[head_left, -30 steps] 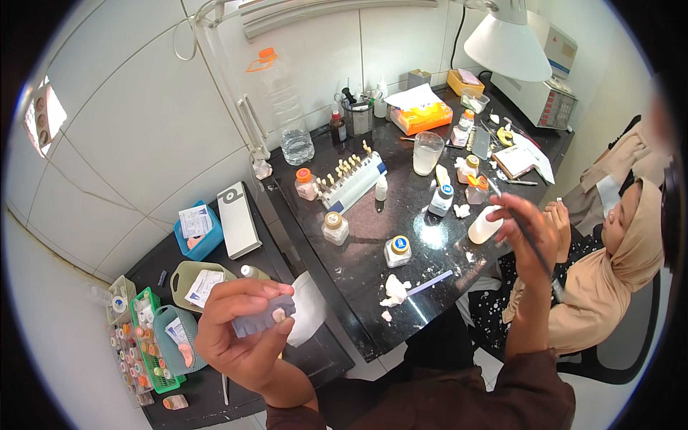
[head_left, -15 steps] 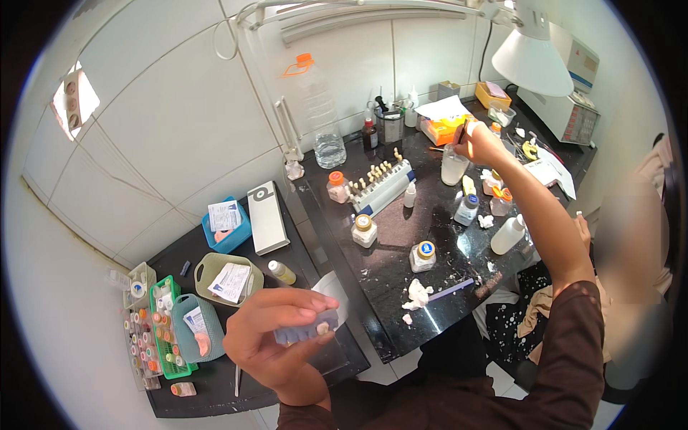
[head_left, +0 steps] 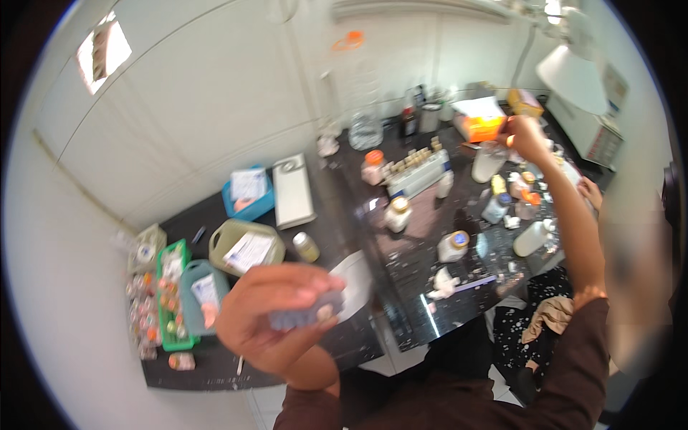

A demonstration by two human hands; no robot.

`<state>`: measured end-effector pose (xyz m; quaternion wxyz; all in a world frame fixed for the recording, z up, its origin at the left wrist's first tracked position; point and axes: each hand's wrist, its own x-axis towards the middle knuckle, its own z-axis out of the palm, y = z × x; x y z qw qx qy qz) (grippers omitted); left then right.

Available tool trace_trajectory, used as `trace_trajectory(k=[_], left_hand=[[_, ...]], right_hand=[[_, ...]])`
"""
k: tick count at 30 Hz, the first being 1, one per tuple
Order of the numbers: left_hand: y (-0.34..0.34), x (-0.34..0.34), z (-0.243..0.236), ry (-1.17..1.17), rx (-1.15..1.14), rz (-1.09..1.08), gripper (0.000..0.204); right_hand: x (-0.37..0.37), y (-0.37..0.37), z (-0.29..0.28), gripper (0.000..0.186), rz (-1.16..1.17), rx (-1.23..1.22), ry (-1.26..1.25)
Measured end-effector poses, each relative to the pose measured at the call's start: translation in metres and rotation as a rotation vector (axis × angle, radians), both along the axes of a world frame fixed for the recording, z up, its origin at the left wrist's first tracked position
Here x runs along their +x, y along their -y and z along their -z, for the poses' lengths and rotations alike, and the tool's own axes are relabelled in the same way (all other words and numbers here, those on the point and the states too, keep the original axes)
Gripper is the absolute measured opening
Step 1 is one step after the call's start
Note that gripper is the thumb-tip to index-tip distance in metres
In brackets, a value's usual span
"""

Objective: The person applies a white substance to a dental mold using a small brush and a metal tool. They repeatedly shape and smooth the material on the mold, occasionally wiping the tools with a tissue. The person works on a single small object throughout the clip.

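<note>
Two hands [head_left: 261, 322] [head_left: 529, 137], grey block [head_left: 292, 318], blurred printed slips [head_left: 249, 251]

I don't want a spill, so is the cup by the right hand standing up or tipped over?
Standing up: the cup rests on its base on the black table, rim upward, near the right hand.

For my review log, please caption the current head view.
Left hand grips a greyish block; right hand hovers by a translucent cup.
</note>
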<state>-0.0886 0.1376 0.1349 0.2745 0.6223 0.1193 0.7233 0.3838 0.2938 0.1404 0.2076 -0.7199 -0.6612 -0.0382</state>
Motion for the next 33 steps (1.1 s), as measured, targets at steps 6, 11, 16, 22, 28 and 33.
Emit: trace_trajectory(k=[6, 11, 16, 22, 28, 33], left_hand=[[-0.001, -0.019, 0.001, 0.092, -0.125, -0.247, 0.036], [-0.004, -0.041, 0.006, 0.094, -0.044, -0.178, 0.037], [0.0, -0.054, 0.009, 0.091, 0.023, -0.149, 0.041], [-0.003, -0.074, 0.014, 0.01, 0.103, -0.167, 0.047], [0.0, -0.068, 0.011, 0.087, 0.091, -0.131, 0.045], [0.002, -0.072, 0.011, 0.114, 0.105, -0.07, 0.043]], right_hand=[[-0.135, 0.092, -0.016, 0.018, -0.272, 0.202, -0.312], [-0.257, 0.16, 0.055, 0.015, -0.753, 0.132, -0.559], [-0.325, 0.143, 0.131, 0.015, -0.836, -0.213, -0.543], [-0.333, 0.118, 0.167, 0.018, -0.922, -0.287, -0.569], [-0.33, 0.118, 0.167, 0.013, -0.938, -0.391, -0.507], [-0.331, 0.122, 0.154, 0.011, -0.824, -0.527, -0.559]])
